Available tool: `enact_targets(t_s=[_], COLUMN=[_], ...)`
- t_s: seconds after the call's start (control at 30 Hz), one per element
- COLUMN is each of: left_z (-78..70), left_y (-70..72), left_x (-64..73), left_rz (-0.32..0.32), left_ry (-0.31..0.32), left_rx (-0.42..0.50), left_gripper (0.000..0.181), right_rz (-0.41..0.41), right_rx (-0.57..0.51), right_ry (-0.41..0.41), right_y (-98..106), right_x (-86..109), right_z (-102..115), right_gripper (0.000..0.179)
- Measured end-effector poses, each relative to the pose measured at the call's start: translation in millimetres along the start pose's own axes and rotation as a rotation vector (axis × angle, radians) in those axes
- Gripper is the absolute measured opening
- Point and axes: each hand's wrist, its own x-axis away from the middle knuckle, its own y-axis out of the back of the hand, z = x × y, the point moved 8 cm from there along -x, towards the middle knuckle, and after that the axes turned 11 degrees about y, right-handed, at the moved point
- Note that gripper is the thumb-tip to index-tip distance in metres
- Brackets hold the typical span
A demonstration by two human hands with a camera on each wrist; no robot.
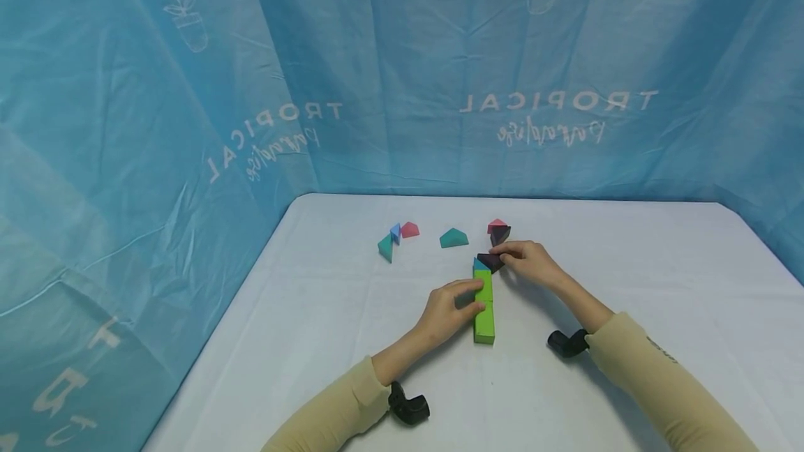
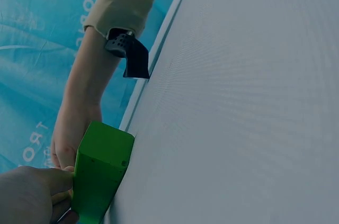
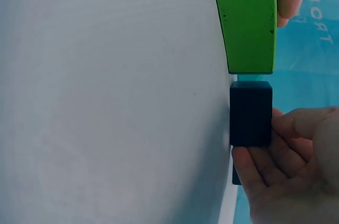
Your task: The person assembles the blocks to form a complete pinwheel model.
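Two green rectangular blocks lie end to end, near to far, on the white-covered tabletop, with a blue block at their far end. The left hand, thumb and fingers spread, touches them from the left. Just right of the blue block, the right hand pinches a black triangular block; a second black block lies beyond it.

The left arm is reaching forward from the lower left, and the left hand is holding its thumb and index finger slightly apart, tips pointing right. The right arm is slanting inward, reaching farther forward, while the right hand is bending into a pinch.
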Motion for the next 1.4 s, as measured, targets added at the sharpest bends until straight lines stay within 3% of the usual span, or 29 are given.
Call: enact_targets(t_s=[0.63,0.73,0.87,1.07,1.2,1.4], left_z=[1.3,1.3,1.5,3.3,3.8,3.5], left_y=[-1.4,-1.6,-2.0,-0.8,-1.3,-2.5], left_x=[-2.0,-1.8,-1.5,-1.5,-1.0,-0.2], left_rz=[-0.005,-0.003,-0.001,0.001,0.006,0.004], left_ry=[0.023,0.028,0.033,0.047,0.044,0.028], left_rx=[-0.008,-0.013,-0.024,-0.019,-0.017,-0.036], left_gripper=[0.037,0.038,0.038,0.038,0.038,0.038], right_rz=[0.028,-0.002,-0.103,-0.224,-0.194,-0.097], right_rx=[-0.062,-0.083,-0.141,-0.150,-0.104,-0.070], right_ry=[-0.004,-0.020,-0.051,-0.075,-0.145,-0.238], right_y=[-2.1,2.3,22.3,55.0,56.5,42.6], right_x=[2.5,2.1,-4.6,-28.8,-43.7,-58.6], right_z=[6.9,8.2,8.0,-5.0,-23.7,-45.6], right_gripper=[0.026,0.025,0.030,0.035,0.038,0.042])
